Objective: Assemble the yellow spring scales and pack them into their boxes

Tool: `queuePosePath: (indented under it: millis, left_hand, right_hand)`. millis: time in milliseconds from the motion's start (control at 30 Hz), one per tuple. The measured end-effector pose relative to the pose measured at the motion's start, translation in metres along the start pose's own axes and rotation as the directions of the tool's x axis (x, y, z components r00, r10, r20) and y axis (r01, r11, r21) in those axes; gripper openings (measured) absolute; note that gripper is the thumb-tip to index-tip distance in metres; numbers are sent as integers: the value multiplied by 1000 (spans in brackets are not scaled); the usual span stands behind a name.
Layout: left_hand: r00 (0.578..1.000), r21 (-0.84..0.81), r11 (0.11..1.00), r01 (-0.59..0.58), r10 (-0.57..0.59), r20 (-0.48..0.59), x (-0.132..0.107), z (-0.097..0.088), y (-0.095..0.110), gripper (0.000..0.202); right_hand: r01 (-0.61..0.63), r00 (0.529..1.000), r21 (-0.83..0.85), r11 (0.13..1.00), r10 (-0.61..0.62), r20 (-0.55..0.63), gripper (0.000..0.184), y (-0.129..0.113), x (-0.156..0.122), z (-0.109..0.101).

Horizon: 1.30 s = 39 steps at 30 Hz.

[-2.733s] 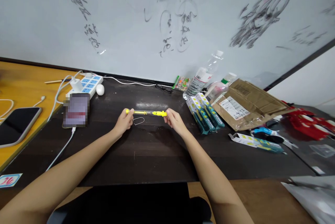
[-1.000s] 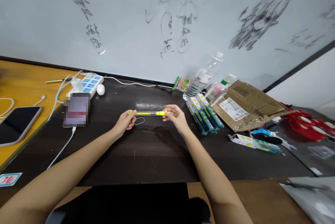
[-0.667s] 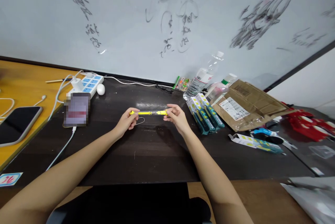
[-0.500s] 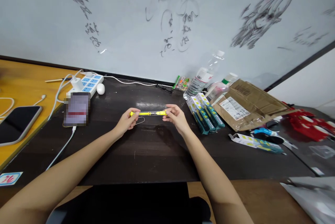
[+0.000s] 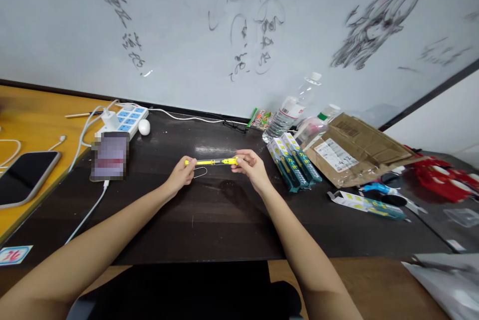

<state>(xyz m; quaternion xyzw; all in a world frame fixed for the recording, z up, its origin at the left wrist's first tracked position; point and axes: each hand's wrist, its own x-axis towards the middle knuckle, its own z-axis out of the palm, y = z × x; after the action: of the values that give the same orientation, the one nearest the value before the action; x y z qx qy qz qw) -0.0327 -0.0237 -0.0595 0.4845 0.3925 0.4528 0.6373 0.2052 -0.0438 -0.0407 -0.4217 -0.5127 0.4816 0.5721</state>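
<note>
A thin yellow pen (image 5: 211, 161) is held level above the dark table (image 5: 209, 220), one end in each hand. My left hand (image 5: 182, 174) pinches its left tip and my right hand (image 5: 251, 166) pinches its right end, fingers closed. A small bent wire clip (image 5: 200, 172) lies on the table just under the pen, beside my left fingers.
Several green pen boxes (image 5: 294, 160) lie right of my right hand, with plastic bottles (image 5: 290, 108) and a cardboard parcel (image 5: 352, 148) behind them. A phone on a cable (image 5: 110, 155) and a power strip (image 5: 125, 119) sit at the left. Another phone (image 5: 24, 176) rests on the yellow table.
The pen has stayed between both hands and shifted slightly right. My right fingers have worked along its right end. The clip has not moved.
</note>
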Motion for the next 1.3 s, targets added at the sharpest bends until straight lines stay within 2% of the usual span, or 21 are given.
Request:
queuePosePath:
  millis: [133,400,633,900,1033,1300]
  left_hand:
    - [1000,-8,1000,10,-11,-22,-1,0,1,37]
    - [999,-32,999,11,-13,-35,-1,0,3,37]
    - [999,-30,999,21,-22,-34,0,-1,3,36]
    - [1000,-10,1000,2,-2,-25,-2,1,4,32]
    - [1000,-14,1000,-2,1,-21,-2,0,3,32]
    - [1000,-7,1000,-2,2,-9,-2,1,4,33]
  right_hand:
    - [1,1000,-24,1000,-1,8,38,-2,-1,1]
    - [56,998,-47,997,-56,-14,26,-2,-1,-3]
    - [72,997,-100,992,-73,-9,26,-2,-1,-6]
    - [31,998,-22,999,-30,48,21,0,0,-4]
    - [36,998,12,999,-36,42,26,-3,-1,-2]
    - [56,998,-104,993,-52,47,19,-2,-2,-3]
